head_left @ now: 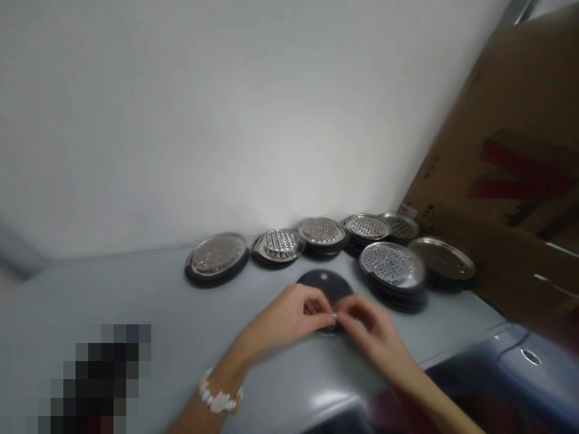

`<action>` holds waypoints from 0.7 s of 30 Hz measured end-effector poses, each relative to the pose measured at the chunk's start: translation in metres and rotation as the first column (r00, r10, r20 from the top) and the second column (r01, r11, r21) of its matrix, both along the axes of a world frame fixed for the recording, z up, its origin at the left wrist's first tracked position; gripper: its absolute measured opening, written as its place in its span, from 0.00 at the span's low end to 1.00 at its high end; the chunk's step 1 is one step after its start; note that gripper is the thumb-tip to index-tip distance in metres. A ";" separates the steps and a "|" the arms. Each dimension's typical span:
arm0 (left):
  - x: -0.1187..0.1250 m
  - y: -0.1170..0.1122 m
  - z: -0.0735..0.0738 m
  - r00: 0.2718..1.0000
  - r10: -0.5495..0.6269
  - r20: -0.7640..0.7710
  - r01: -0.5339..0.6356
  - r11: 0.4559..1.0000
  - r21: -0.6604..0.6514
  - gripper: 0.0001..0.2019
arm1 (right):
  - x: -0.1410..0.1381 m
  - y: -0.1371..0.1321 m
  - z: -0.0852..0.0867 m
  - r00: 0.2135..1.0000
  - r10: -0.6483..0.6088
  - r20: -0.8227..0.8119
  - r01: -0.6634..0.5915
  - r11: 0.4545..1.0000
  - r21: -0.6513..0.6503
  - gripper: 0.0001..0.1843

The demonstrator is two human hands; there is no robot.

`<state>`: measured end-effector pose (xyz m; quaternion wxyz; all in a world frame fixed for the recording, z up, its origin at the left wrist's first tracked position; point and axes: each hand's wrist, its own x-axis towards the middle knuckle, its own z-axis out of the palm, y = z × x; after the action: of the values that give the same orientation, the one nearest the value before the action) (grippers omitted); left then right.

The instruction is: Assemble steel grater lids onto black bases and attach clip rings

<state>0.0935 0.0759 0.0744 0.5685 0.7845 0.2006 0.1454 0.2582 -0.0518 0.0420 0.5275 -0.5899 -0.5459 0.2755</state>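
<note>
My left hand (296, 310), with a pale beaded bracelet (219, 395) on its wrist, meets my right hand (368, 325) over a dark round disc (323, 283) on the table. Both hands are closed in a pinch, fingertips together. Between them is a tiny clear or whitish piece (335, 316), too small and blurred to name. The disc lies flat, its near part partly hidden by my fingers. Just to the right of the disc stands a stack of round metal grater plates (391, 265) with dark rims.
Along the wall side of the grey table (149, 313) stand more round grater plates (217, 256), several in stacks. A plain round metal plate (441, 259) sits at the right. Beyond it is a large cardboard box (506, 120). A blue glossy surface (534, 367) is at lower right.
</note>
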 end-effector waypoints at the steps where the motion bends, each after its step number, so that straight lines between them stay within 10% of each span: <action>1: 0.002 -0.003 -0.001 1.000 0.005 0.008 -0.005 1.000 -0.002 0.05 | -0.004 -0.003 -0.001 0.999 0.007 -0.051 -0.006 1.000 0.012 0.13; 6: 0.006 -0.004 -0.007 0.999 -0.024 0.036 0.024 1.000 0.006 0.06 | -0.016 -0.006 -0.009 0.978 0.026 -0.209 -0.034 0.999 -0.035 0.16; 12: 0.004 0.004 -0.021 0.999 0.003 -0.049 0.006 0.983 0.182 0.05 | 0.000 -0.010 -0.025 0.993 0.006 0.121 0.001 0.998 -0.056 0.11; 21: 0.003 0.010 -0.024 0.998 -0.028 -0.063 0.041 0.974 0.223 0.04 | 0.002 -0.006 -0.029 0.873 -0.050 0.484 -0.081 0.966 0.247 0.06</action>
<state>0.0968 0.0859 0.0504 0.4728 0.8509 0.1860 0.1337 0.2604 -0.0573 0.0125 0.4436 -0.5615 -0.6968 0.0487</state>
